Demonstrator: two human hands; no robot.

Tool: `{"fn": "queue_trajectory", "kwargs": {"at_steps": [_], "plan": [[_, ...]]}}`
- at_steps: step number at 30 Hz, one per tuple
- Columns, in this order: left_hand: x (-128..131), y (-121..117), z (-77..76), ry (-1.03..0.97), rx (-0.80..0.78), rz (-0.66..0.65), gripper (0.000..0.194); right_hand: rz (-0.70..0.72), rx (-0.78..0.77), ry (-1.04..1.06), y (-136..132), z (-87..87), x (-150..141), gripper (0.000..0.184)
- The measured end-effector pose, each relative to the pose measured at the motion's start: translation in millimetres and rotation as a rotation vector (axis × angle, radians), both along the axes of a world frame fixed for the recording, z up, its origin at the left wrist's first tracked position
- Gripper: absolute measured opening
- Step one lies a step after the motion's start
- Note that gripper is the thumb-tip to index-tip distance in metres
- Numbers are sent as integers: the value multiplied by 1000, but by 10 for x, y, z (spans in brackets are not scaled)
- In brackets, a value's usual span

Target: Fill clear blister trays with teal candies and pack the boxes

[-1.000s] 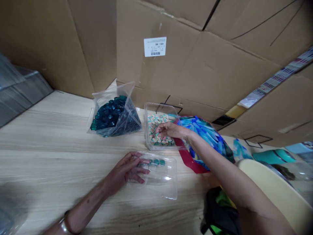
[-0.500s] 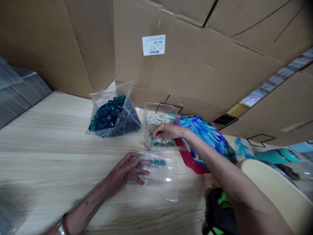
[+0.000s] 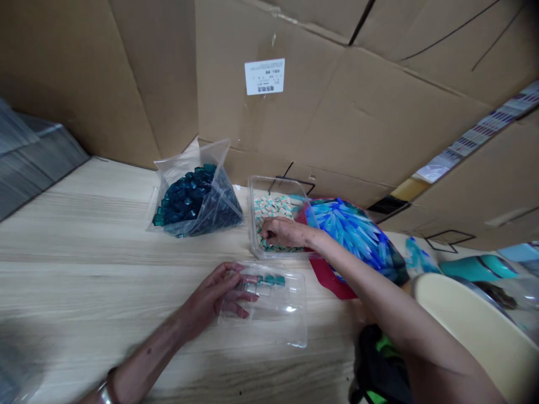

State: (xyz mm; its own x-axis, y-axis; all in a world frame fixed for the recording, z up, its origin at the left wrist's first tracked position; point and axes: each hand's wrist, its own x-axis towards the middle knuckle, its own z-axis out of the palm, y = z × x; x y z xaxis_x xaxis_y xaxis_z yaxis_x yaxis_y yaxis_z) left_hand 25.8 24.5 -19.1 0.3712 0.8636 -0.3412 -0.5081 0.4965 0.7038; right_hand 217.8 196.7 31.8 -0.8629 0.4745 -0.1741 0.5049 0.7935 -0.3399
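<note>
My left hand (image 3: 223,292) grips the left edge of a clear plastic tray (image 3: 278,325), thumb on top and fingers showing through from beneath. Along the tray's upper part sits a short row of teal square pieces (image 3: 269,280). My right hand (image 3: 282,231) reaches into a clear plastic box (image 3: 252,219), its fingertips bent together among many small pale and teal pieces (image 3: 272,205). Whether a piece is between those fingertips is hidden. Left of the box stands an open clear bag (image 3: 223,154) full of dark teal cubes (image 3: 189,191).
Blue elongated pieces (image 3: 349,230) lie in a red-edged bag under my right forearm. Cardboard boxes (image 3: 320,101) wall off the back. On the right are a cream round stool-like surface (image 3: 458,331) and a teal bottle (image 3: 475,268). Grey stacked sheets (image 3: 42,157) stand at the left.
My right hand has shifted slightly down and left within the box, and its fingers are bent deeper among the pieces. The left hand and tray stay practically still.
</note>
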Motion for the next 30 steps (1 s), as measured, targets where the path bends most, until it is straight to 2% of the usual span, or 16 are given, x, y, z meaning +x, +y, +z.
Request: {"fn": "queue_trajectory", "kwargs": {"at_steps": [6,8,13,15,18,20,25,30], "plan": [[2,6,3,17,12,-1,29,-5,-71,64,-6,-71,49,12],[0,6,0,19,21,-6,28,-94,-158,122,29,-46,100,9],[-1,16,7,26,2,-12,28,-452,-494,236,139,131,311,17],[0,23,10,29,-7,-10,27,-500,-566,216,148,179,378,17],[1,26,4,21,-10,-7,28,-458,-614,131,111,180,408,15],[1,22,-9,6,-3,-5,28,-393,-556,41,76,148,386,17],[-3,15,-24,4,-6,-10,27,-169,-225,-147,46,75,280,22],[-2,13,-14,21,-16,-14,28,-44,-61,-294,41,66,207,21]]}}
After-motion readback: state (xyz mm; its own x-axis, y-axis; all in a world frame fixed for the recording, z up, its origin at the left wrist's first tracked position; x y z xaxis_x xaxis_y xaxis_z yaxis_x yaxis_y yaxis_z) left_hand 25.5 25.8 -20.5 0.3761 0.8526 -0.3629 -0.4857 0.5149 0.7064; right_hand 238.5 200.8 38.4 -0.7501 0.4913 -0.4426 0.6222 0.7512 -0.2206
